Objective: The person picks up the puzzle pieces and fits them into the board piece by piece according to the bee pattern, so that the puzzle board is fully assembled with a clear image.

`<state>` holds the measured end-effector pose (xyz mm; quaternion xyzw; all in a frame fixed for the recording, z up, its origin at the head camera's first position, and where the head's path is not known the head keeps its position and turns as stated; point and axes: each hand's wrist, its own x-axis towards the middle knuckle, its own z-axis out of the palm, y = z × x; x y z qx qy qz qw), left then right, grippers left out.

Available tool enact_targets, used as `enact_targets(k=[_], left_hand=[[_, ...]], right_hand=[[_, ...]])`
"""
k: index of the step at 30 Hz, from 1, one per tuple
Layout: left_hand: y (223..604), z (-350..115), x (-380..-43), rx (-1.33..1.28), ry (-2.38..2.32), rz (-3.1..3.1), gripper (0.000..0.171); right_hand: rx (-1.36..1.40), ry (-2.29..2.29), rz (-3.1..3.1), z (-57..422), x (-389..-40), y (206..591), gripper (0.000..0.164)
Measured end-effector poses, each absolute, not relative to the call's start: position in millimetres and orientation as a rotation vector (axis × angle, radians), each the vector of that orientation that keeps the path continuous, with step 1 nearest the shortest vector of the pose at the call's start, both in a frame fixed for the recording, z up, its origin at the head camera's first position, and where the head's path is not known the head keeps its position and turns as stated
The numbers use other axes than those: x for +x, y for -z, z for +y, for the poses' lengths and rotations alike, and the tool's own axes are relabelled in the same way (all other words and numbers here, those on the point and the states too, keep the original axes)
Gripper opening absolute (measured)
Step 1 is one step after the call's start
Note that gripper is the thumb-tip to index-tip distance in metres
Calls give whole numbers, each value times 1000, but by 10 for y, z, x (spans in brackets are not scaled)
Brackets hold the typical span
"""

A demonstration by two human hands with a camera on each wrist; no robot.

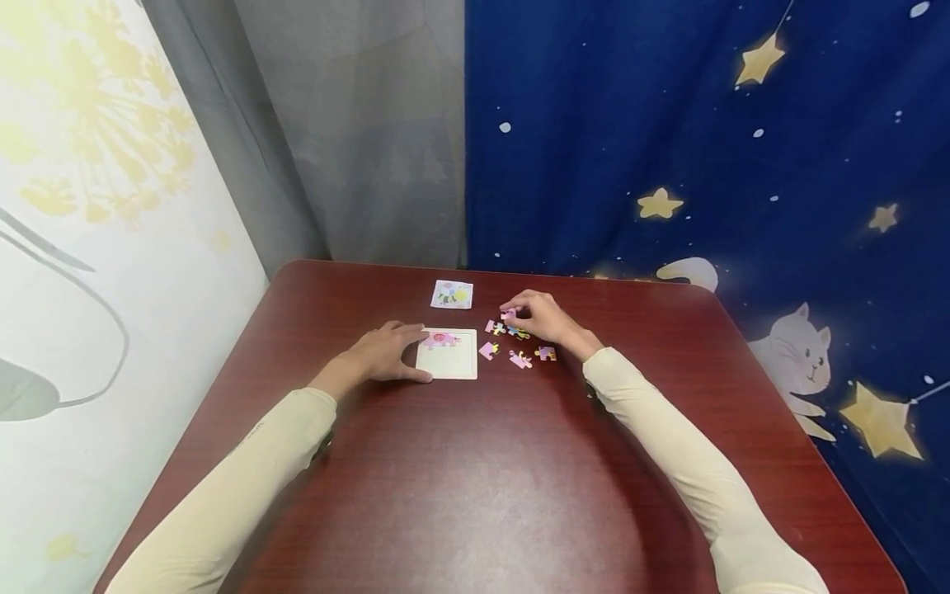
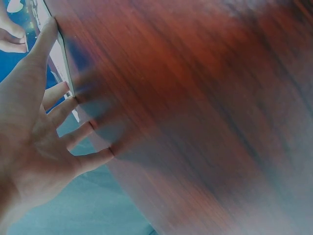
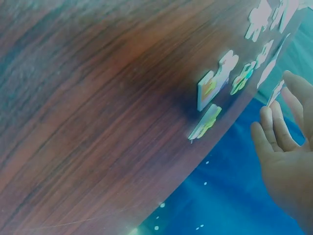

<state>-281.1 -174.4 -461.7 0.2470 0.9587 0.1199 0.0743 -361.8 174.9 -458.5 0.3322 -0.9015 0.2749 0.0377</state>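
A thin white puzzle tray [image 1: 453, 363] lies flat on the table, with joined pink puzzle pieces [image 1: 439, 339] along its upper left edge. My left hand [image 1: 381, 353] rests at the tray's left side, thumb by the lower corner and index finger by the upper one. In the left wrist view its fingers are spread and fairly straight, with tips against the tray's edge and the table. To the right of the tray, my right hand [image 1: 547, 318] pinches a pink puzzle piece [image 3: 276, 93] between thumb and fingertips, raised off the table. Several loose puzzle pieces [image 1: 520, 360] lie below and beside that hand.
A small picture card [image 1: 451, 299] lies behind the tray, towards the far edge of the dark red table [image 1: 475, 478]. Past that edge hangs a grey and blue curtain [image 1: 594, 148] with stars. A white patterned wall [image 1: 96, 272] stands on the left.
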Motion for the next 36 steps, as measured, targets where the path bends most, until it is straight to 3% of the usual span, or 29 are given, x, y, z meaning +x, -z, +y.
enact_targets(k=[36], left_hand=[[4589, -1728, -2779, 712, -346, 2870, 99]], right_hand=[[1211, -815, -2786, 1243, -3395, 4687, 28]])
